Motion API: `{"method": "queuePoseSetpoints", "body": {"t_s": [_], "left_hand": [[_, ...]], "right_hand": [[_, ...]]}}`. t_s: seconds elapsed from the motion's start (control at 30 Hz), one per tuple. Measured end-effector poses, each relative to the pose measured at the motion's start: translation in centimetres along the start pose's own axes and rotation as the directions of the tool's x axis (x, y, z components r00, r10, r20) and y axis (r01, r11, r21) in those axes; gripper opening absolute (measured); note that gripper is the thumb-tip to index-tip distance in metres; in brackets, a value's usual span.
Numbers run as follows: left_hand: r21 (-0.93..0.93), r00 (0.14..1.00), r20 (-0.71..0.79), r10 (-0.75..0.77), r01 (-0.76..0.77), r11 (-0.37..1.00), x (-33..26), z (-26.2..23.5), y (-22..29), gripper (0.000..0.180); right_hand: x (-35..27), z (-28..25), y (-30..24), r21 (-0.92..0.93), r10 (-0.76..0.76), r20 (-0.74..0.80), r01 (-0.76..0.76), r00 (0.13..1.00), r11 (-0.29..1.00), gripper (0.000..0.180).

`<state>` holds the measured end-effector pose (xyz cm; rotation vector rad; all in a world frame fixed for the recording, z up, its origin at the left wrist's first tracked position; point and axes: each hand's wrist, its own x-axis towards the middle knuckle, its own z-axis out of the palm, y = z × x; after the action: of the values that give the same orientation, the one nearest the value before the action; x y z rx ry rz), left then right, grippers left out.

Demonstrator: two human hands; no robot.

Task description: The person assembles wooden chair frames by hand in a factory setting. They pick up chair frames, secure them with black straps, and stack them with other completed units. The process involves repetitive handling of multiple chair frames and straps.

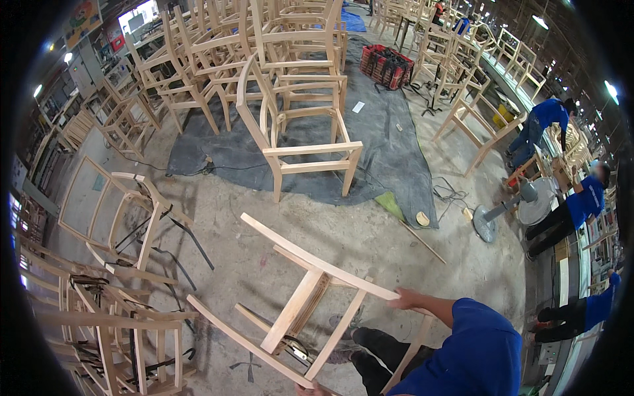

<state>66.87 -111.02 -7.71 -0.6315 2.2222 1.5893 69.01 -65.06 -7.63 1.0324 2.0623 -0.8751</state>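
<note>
A bare wooden chair frame (297,310) is tilted in front of me, its two long curved posts pointing to the far left. My right hand (404,299) is closed round the farther post, close to its right end. The nearer post is in my left hand (312,389), which the lower picture edge partly cuts off; its fingers look wrapped round the wood. Between the posts run several cross rails, and a small pale piece with dark straps (298,351) shows beside one of them. My legs appear behind the frame.
An assembled chair frame (314,152) stands on a grey ground sheet (389,138), with stacked frames behind. At left are more frames (119,323) with black straps. A red crate (387,66), a pedestal fan (485,224), a thin stick (422,241) and co-workers in blue (584,201) are farther off.
</note>
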Motion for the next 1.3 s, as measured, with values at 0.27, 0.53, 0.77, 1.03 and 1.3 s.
{"method": "queuePoseSetpoints", "body": {"t_s": [0.27, 0.53, 0.77, 1.03, 1.3], "left_hand": [[-0.012, 0.811, 0.440, -0.385, 0.434, 0.901, -11.2, -3.1, -1.6, 0.040], [0.191, 0.963, 0.049, -0.266, 0.253, 0.948, -6.6, -13.5, 11.2, 0.033], [-0.420, 0.954, 0.288, -0.087, 0.207, 0.883, -3.3, -19.1, 23.9, 0.036], [-0.939, 0.985, -0.146, 0.088, -0.166, 0.301, 3.1, -17.8, 31.7, 0.050], [-0.591, 0.986, -0.164, 0.013, -0.108, 0.800, 6.3, -12.6, 25.4, 0.030]], "right_hand": [[-1.6, 0.9, 2.6, -0.144, -0.215, -0.059, 0.205, 0.975, 0.968, 0.069], [-10.5, -10.2, -14.3, 0.069, -0.368, 0.246, 0.363, 0.896, 0.929, 0.052], [-12.0, -20.1, -27.1, -0.168, -0.415, 0.401, 0.511, 0.817, 0.843, 0.064], [-16.2, -20.6, -38.8, 0.086, -0.859, -0.171, 0.876, 0.482, 0.474, 0.054], [-7.6, -20.0, -52.1, -0.366, -0.921, -0.319, 0.868, 0.223, 0.337, 0.063]]}}
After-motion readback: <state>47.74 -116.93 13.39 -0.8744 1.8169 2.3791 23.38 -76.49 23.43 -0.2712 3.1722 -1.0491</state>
